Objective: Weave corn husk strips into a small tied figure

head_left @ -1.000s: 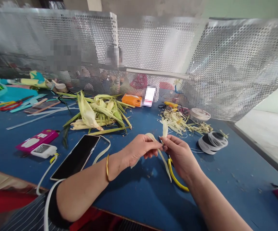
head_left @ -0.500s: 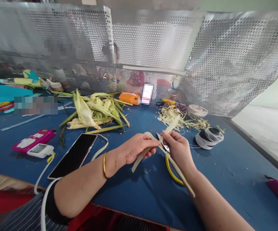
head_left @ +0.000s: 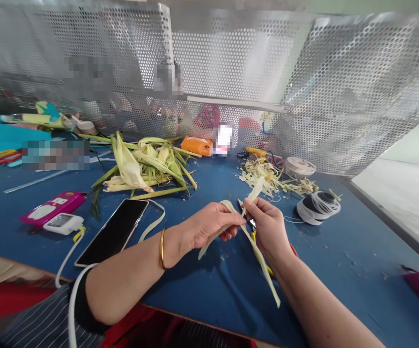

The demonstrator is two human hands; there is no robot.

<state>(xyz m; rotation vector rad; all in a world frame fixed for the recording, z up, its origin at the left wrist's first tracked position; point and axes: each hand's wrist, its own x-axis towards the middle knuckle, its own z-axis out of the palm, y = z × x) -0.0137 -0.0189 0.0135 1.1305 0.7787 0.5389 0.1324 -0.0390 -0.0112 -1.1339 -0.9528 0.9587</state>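
A: What is the left hand (head_left: 215, 224) doing?
B: Pinching pale corn husk (head_left: 265, 270) between thumb and fingers. One length loops over the knuckles, its end hanging on the left.
A: And the right hand (head_left: 269, 224)?
B: Grasping too, just beside the left one: thumb and fingertips grip a piece of that husk whose tip sticks up toward the far side. A long strip trails from between the hands toward the near right.
A: Is it one piece?
B: I can't tell; the fingers cover the crossing. All of it is up over the desk (head_left: 195, 299), near the middle.
A: I see something yellow.
B: Scissors (head_left: 254, 237), partly behind the right hand. Whether that hand holds them, I can't tell.
A: What's around?
B: A spool of white thread (head_left: 316, 212) to the right, with husk scraps (head_left: 258, 175) and a flat roll (head_left: 300, 167) farther off. Far left of the hands lies a heap of green husks (head_left: 158, 166); nearer, a smartphone (head_left: 113, 232) beside a magenta device (head_left: 50, 212).
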